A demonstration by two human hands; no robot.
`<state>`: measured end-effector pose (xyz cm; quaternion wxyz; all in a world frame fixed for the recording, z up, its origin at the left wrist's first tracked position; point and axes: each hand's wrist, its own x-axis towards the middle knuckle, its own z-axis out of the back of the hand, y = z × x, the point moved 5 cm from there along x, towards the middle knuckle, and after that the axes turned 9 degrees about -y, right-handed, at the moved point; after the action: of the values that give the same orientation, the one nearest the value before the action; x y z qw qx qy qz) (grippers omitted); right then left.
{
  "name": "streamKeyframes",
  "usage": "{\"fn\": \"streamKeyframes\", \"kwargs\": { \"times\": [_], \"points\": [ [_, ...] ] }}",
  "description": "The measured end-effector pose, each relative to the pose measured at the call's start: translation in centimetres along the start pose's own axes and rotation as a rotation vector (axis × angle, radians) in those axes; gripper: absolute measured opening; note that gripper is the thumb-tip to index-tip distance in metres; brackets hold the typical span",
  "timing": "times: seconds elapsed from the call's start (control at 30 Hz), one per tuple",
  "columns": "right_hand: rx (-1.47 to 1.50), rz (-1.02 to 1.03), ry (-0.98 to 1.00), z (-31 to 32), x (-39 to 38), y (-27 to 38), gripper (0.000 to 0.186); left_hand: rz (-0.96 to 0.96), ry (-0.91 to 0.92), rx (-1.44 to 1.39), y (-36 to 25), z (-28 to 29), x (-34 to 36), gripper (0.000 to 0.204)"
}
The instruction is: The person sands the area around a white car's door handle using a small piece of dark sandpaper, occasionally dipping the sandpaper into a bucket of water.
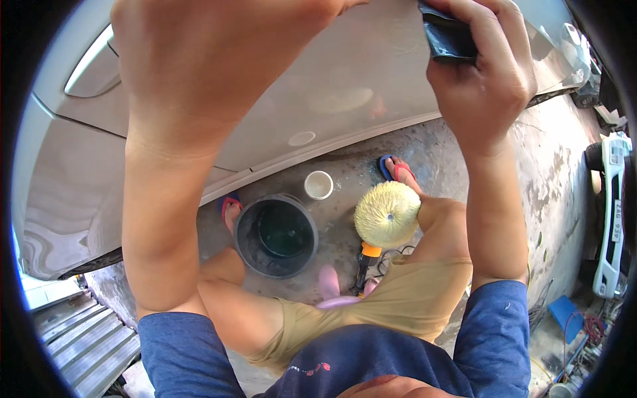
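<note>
My left hand (232,33) is raised against the upper panel of a light-coloured car (358,73); its fingertips are cut off at the top edge, so I cannot make out what it holds. My right hand (484,93), near the top right, grips a dark, flat, flexible sheet or pad (445,33) at the car's panel. Below, between my legs, stand a grey bucket (247,251) with dark liquid and a small white cup (318,185). A polisher (365,265) with a pale yellow pad (385,211) stands beside my right leg.
A detached white bumper (605,259) stands at the right. A blue object (563,312) and tangled red hose (590,326) lie below it. Slatted metal steps or boards (83,345) are at the lower left. A pink plastic stool (338,300) is under me on the stained concrete.
</note>
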<state>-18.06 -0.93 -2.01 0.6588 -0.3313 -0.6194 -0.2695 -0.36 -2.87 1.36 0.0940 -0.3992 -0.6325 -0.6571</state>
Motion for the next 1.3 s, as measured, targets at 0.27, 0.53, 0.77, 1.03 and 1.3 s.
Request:
{"fn": "streamKeyframes", "kwargs": {
  "times": [0.27, 0.53, 0.77, 1.03, 1.3],
  "points": [
    [0.256, -0.167, -0.191, -0.4, -0.6, -0.4, 0.026, -0.007, 0.001, 0.005, 0.0, -0.4, -0.1, 0.043],
    [-0.085, -0.201, -0.01, 3.8, -2.5, -1.5, 0.024, -0.042, 0.028, 0.042, -0.6, -0.3, 1.1, 0.045],
    [0.17, -0.922, -0.009, 5.9, -12.7, 2.5, 0.011, 0.257, 0.234, -0.201, 0.1, 1.5, 3.7, 0.036],
    [0.515, -1.444, -0.106, 4.8, -12.9, 2.8, 0.019, 0.341, 0.455, -0.191, -0.7, 1.8, 1.7, 0.043],
    [0.144, -1.037, -0.214, 2.1, -7.1, -2.4, 0.02, 0.388, 0.449, -0.167, -0.9, 0.9, 1.4, 0.042]
  ]
}}
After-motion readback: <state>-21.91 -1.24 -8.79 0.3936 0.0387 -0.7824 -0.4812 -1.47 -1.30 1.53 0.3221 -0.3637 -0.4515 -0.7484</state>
